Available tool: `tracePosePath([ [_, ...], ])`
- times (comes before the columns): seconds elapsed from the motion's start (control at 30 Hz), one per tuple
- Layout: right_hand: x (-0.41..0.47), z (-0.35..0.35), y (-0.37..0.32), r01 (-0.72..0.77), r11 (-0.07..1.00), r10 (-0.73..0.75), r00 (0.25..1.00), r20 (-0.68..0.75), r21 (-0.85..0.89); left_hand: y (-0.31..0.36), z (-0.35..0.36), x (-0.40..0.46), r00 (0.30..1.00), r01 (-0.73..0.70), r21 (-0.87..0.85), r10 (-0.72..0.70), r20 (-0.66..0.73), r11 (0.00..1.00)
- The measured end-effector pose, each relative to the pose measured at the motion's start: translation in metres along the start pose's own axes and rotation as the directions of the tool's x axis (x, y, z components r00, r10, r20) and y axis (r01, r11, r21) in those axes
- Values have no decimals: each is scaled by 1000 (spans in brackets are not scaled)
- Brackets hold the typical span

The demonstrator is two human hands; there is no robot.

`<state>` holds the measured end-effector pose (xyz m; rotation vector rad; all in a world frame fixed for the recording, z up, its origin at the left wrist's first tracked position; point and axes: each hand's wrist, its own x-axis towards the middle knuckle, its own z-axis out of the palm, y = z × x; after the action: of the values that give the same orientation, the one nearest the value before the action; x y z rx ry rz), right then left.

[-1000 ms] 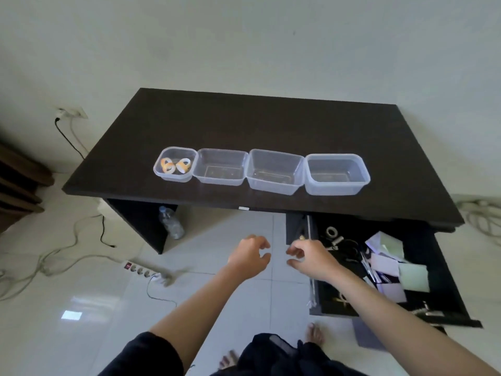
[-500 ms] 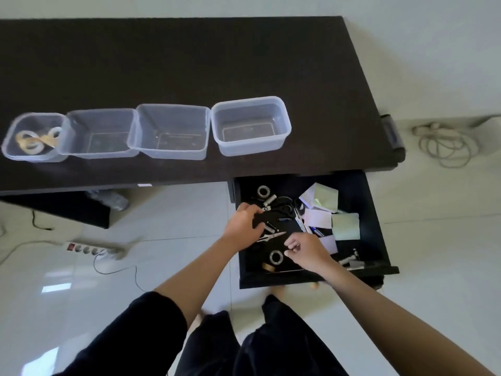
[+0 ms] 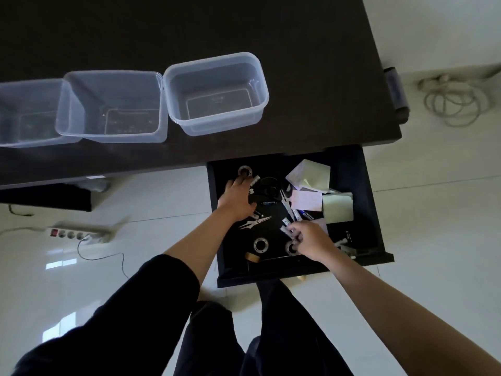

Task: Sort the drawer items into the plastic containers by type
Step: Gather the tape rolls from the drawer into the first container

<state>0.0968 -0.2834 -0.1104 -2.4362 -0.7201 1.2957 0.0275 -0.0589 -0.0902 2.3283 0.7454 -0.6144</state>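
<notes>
Standing on the dark table [image 3: 311, 63] are three clear plastic containers in view, in a row near its front edge: the left container [image 3: 16, 137], cut off by the frame edge, the middle container [image 3: 70, 131] touching it, and the right container [image 3: 260, 85] just beside that one. On the floor below the table's left part lies a white power strip [image 3: 78, 234] with its cable. The open drawer [image 3: 376, 213] projects from under the table's right end, holding mixed items. The left hand [image 3: 237, 200] reaches into the drawer's left rear part, fingers curled down among dark objects just beside a tape roll [image 3: 245, 171]; whether its grip is clamped on anything cannot be told. Small scissors [image 3: 254, 222] lie between the two hands. The right hand [image 3: 311, 241] works at the drawer's front, its grip pinched on a small white item [image 3: 285, 229]. Paper notes [image 3: 309, 176] lie toward the right rear.
</notes>
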Motion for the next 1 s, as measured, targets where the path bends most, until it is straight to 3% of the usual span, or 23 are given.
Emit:
tracePosePath([
  [0.23, 11, -7, 10, 176, 968, -156, 980, 122, -176, -4, 12, 3, 998, 11, -62, -15, -61, 998],
  [0.37, 14, -5, 9, 228, 931, -209, 973, 95, -284, -7, 18, 6, 995, 37, -96, -45, -89, 995],
  [0.5, 16, -3, 10, 237, 933, -230, 972, 58, -270, -8, 24, 0, 995, 75, -283, -90, -40, 956],
  [0.67, 15, -3, 8, 259, 924, -268, 963, 8, -280, -8, 40, -21, 1000, 22, -308, -20, 7, 951],
  [0.87, 18, -5, 10, 319, 891, -311, 947, 78, -323, -6, 57, -44, 988, -112, -142, 126, 91, 983],
  [1.0, 19, -2, 13, 303, 843, -260, 953, 156, -444, -2, 62, -47, 979, -134, 66, 121, 166, 989],
])
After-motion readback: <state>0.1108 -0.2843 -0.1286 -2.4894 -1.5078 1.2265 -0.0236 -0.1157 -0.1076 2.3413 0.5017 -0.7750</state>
